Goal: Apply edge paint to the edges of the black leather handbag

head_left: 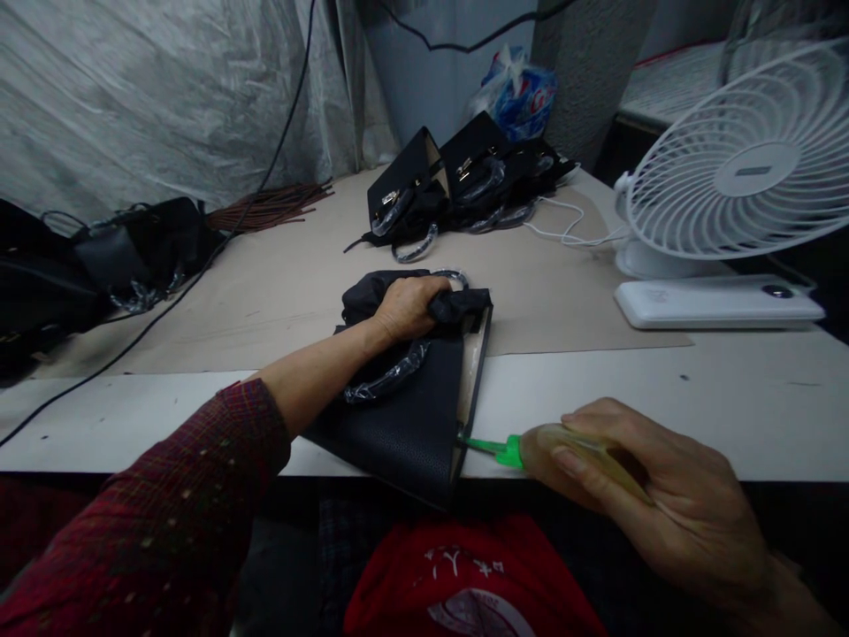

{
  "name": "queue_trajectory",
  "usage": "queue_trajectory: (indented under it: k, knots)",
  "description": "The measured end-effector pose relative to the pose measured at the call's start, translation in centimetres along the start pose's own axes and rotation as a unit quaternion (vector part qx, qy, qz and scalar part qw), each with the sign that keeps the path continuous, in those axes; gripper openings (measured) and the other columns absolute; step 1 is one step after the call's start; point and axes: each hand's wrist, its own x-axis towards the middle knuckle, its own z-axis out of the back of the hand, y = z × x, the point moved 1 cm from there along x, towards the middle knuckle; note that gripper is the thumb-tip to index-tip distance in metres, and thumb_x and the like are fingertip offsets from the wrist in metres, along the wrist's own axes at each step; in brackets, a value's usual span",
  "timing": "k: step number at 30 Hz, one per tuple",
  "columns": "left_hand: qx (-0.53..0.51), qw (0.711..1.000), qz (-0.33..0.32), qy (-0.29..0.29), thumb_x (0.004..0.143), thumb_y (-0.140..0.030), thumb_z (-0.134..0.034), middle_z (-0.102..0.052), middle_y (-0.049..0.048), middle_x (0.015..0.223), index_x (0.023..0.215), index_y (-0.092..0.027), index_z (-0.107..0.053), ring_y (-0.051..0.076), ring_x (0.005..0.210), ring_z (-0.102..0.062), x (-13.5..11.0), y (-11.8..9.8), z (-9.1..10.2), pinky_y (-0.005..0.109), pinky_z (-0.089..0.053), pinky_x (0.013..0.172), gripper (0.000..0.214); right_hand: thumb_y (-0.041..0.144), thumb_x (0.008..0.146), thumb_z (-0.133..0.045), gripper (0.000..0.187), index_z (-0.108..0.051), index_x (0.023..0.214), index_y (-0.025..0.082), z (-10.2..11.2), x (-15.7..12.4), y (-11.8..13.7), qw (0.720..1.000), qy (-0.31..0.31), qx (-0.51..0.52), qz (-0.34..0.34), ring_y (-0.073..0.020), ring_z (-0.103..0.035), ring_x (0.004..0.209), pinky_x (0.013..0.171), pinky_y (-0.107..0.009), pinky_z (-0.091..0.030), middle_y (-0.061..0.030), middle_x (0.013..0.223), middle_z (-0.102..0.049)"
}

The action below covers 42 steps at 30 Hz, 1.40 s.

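- Far left: dark bags (pixel 142 252) are stacked on the desk (pixel 199 398); a black cable (pixel 218 252) is draped across in front of them.
- Behind, beside these: a bundle of brown cords (pixel 265 211) is laid on a tan sheet (pixel 232 310).
- Centre: the black bag (pixel 398 433) is placed at the desk's front, one lower corner projecting past the edge. Its handles are wrapped in clear film.
- The left hand (pixel 411 305) is closed over the bunched dark fabric at the bag's top; its fingertips are partly hidden.
- Centre rear: more black bags (pixel 411 181) with gold-coloured fittings are grouped.
- Right of centre: the green nozzle (pixel 509 450) is pointed at the bag's open side; contact cannot be confirmed.
- The amber bottle (pixel 563 464) is held, tilted, in the curled right hand (pixel 690 500).
- Far right: a white fan (pixel 749 168) is stood on the desk.
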Motion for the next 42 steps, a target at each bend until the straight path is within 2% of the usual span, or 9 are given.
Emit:
queue_trajectory:
  k: [4,11,15,20,22,31,35,39,42]
  knots:
    - [-0.003,1.000,0.005,0.002,0.087,-0.022,-0.070,-0.077,0.0059,0.097,0.102,-0.019,-0.073,0.025,0.092,-0.072,-0.1,-0.1,0.2,0.034,-0.052,0.079,0.015,0.036,0.101,-0.064,0.009,-0.069,0.101,0.029,0.3,0.1,0.5,0.999,-0.030,0.007,-0.025,-0.0155,-0.069,0.071,0.063,-0.027,-0.056,0.0027,0.088,-0.072]
    - [-0.014,1.000,0.017,0.006,0.089,-0.021,-0.070,-0.077,0.0070,0.100,0.108,-0.019,-0.075,0.025,0.094,-0.072,-0.2,-0.3,0.3,0.035,-0.053,0.083,0.020,0.037,0.103,-0.063,0.010,-0.068,0.098,0.031,0.5,-0.7,1.5,0.997,0.023,0.052,-0.056,-0.0126,-0.070,0.069,0.058,-0.021,-0.053,0.0060,0.086,-0.072]
    - [-0.016,1.000,0.016,0.005,0.089,-0.019,-0.068,-0.077,0.0065,0.098,0.107,-0.019,-0.074,0.024,0.093,-0.072,-0.2,-0.3,0.2,0.035,-0.053,0.082,0.020,0.040,0.103,-0.063,0.012,-0.069,0.100,0.030,0.3,-1.1,1.3,0.997,-0.005,0.016,-0.070,-0.0138,-0.070,0.069,0.059,-0.024,-0.053,0.0052,0.087,-0.073]
    - [-0.014,1.000,0.012,0.001,0.088,-0.020,-0.069,-0.077,0.0062,0.099,0.110,-0.020,-0.074,0.024,0.094,-0.072,-0.2,-0.2,0.2,0.035,-0.054,0.083,0.022,0.044,0.104,-0.062,0.017,-0.071,0.098,0.030,0.1,-1.4,1.1,0.992,0.022,0.067,-0.100,-0.0168,-0.073,0.076,0.059,-0.025,-0.055,0.0032,0.090,-0.075]
    - [-0.017,1.000,0.015,0.004,0.089,-0.021,-0.069,-0.077,0.0063,0.099,0.110,-0.020,-0.075,0.025,0.094,-0.072,-0.2,-0.2,0.2,0.035,-0.054,0.083,0.022,0.045,0.103,-0.063,0.017,-0.071,0.098,0.030,0.1,-1.4,1.1,0.993,0.007,0.054,-0.106,-0.0171,-0.073,0.075,0.060,-0.025,-0.055,0.0029,0.090,-0.075]
    - [-0.015,1.000,0.003,-0.001,0.088,-0.022,-0.069,-0.078,0.0076,0.101,0.104,-0.019,-0.073,0.025,0.095,-0.073,-0.2,-0.1,0.0,0.035,-0.054,0.084,0.017,0.042,0.102,-0.064,0.016,-0.073,0.096,0.030,0.2,-1.4,1.4,0.994,-0.013,0.055,-0.089,-0.0172,-0.074,0.074,0.056,-0.021,-0.056,0.0024,0.087,-0.075]
    - [-0.014,1.000,-0.002,0.008,0.085,-0.018,-0.069,-0.078,0.0072,0.104,0.107,-0.019,-0.073,0.026,0.098,-0.074,-0.3,0.1,0.0,0.035,-0.054,0.084,0.023,0.042,0.104,-0.058,0.023,-0.073,0.093,0.028,0.1,-1.5,1.5,0.992,0.025,0.086,-0.092,-0.0172,-0.073,0.072,0.056,-0.021,-0.057,0.0008,0.085,-0.074]
    - [-0.015,1.000,0.006,0.005,0.085,-0.017,-0.069,-0.078,0.0081,0.106,0.109,-0.019,-0.074,0.028,0.098,-0.074,-0.4,0.1,-0.1,0.036,-0.054,0.085,0.025,0.040,0.101,-0.064,0.018,-0.073,0.092,0.028,0.0,-1.2,1.7,0.996,-0.016,0.050,-0.077,-0.0164,-0.073,0.070,0.056,-0.020,-0.056,0.0014,0.083,-0.074]
    - [-0.019,1.000,0.010,0.013,0.086,-0.018,-0.069,-0.079,0.0080,0.106,0.110,-0.020,-0.075,0.027,0.100,-0.074,-0.4,-0.1,0.1,0.035,-0.055,0.086,0.025,0.040,0.102,-0.062,0.019,-0.073,0.091,0.029,0.2,-1.0,2.0,0.996,-0.010,0.060,-0.066,-0.0163,-0.073,0.070,0.054,-0.019,-0.057,0.0020,0.083,-0.074]
